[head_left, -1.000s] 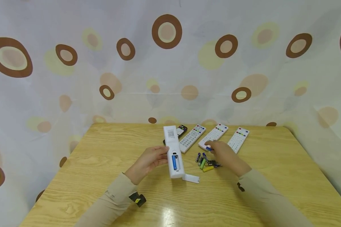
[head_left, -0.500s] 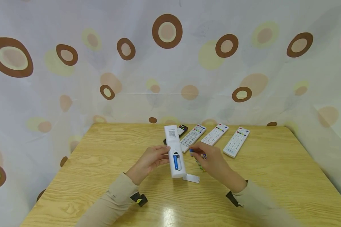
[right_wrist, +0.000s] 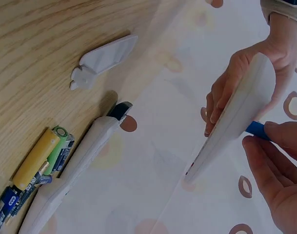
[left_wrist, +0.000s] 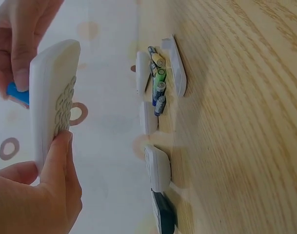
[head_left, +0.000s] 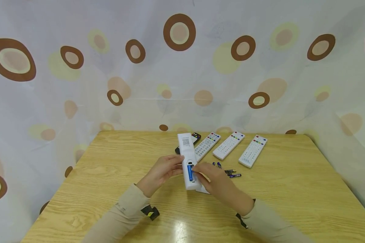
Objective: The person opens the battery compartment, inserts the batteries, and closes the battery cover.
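My left hand grips a white remote control by its sides, raised above the table with its back turned up. Its battery compartment is uncovered, and a blue battery lies in the left slot. Between thumb and fingers, my right hand pinches another blue battery, one end tilted in at the compartment. The left wrist view shows that battery sticking out from the remote's back. Below, the white battery cover lies on the table, partly hidden by the right hand in the head view.
Several loose batteries, among them a green and a yellow one, lie in a pile right of the remote. Behind stand three white remotes in a slanted row, and a black remote partly covered by the held one. A patterned cloth hangs behind the table.
My right hand has moved left from the battery pile to the held remote, carrying a blue battery to its compartment. The left hand and remote have shifted only slightly right.
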A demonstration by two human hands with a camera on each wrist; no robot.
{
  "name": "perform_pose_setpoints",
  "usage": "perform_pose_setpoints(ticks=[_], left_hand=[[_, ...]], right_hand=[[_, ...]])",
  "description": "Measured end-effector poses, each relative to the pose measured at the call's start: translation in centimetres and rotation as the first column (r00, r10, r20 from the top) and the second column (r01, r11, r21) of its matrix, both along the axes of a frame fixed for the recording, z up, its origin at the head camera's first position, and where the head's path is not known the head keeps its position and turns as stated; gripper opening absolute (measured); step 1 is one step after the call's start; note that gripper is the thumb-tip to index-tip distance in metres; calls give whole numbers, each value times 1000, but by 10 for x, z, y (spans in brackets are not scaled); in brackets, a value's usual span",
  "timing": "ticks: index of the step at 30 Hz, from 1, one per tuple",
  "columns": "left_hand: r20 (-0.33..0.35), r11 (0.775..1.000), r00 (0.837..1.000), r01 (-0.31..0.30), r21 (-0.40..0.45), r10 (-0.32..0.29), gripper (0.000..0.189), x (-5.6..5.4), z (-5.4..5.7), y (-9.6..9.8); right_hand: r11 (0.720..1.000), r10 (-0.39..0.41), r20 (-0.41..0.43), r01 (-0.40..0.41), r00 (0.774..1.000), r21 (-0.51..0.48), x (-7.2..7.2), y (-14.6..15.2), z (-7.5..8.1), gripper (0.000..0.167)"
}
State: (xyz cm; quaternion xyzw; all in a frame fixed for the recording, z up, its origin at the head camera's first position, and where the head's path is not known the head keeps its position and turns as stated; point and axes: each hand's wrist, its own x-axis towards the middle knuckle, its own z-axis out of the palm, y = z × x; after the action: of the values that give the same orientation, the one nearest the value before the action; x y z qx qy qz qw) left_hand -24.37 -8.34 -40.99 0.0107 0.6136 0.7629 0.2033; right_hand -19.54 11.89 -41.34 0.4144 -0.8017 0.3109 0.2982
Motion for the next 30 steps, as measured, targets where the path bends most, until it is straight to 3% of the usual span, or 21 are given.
perform_pose_setpoints(ticks=[4, 11, 13, 15, 18, 25, 28, 30], left_hand=[[2, 1000, 1000, -11, 2, 11, 38, -1, 0, 0], [-16, 1000, 1000, -23, 0, 23, 37, 0, -1, -1], [-20, 1000, 1000, -20, -5, 20, 37, 0, -2, -1], [-24, 1000, 1000, -16, -6, 16, 37, 1, -3, -1], [-22, 1000, 1000, -15, -9, 14, 36, 1, -4, -1], [-13, 1000, 1000, -19, -13, 19, 34, 0, -5, 0], [-20, 1000, 1000, -11, -10, 11, 35, 0, -5, 1], [-26, 1000, 1000, -7, -6, 6, 36, 1, -4, 2]], right_hand=[[996, -16, -133, 28, 991, 84, 2, -2, -2, 35], [984, -11, -258, 56, 966, 170, 9, -2, -5, 43], [981, -8, -278, 62, 961, 186, 12, -2, -6, 25], [979, -4, -286, 62, 958, 194, 14, -2, -8, 11], [979, 1, -292, 58, 956, 195, 16, -1, -10, 41], [982, 7, -268, 45, 963, 185, 16, 1, -13, 47], [983, 1, -243, 43, 970, 178, 16, 2, -13, 15], [989, -19, -191, 47, 981, 140, 16, 2, -13, 14]])
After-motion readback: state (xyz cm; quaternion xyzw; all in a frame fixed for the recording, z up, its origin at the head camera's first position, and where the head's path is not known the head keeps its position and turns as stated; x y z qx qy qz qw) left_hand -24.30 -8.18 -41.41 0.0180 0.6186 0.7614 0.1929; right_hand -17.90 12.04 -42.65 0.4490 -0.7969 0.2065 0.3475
